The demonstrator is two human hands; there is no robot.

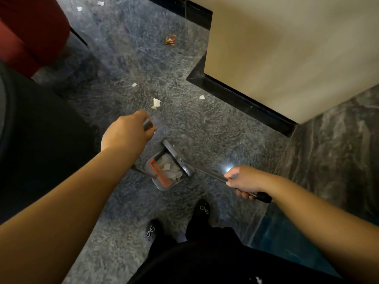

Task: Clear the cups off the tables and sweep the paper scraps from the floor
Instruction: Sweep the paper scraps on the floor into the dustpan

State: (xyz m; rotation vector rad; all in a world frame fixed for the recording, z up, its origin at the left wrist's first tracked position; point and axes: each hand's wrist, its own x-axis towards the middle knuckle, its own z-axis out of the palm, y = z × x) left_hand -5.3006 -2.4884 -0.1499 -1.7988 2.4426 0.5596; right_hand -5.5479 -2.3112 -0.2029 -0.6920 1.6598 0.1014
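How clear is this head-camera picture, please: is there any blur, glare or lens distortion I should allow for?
Head view: the left hand and the handle it grips are smeared by motion blur; a bright glare spot sits on the floor beside the right hand; the dustpan is fairly sharp; wide-angle distortion stretches the forearms and bends the wall edges; the left edge is in deep shadow.

A grey mottled stone floor [127, 58] fills the view — glossy, with a bright glare spot near the middle. At right stands a beige wall [287, 48] with black skirting [242, 97]. Far left, a red upholstered seat [26, 33].
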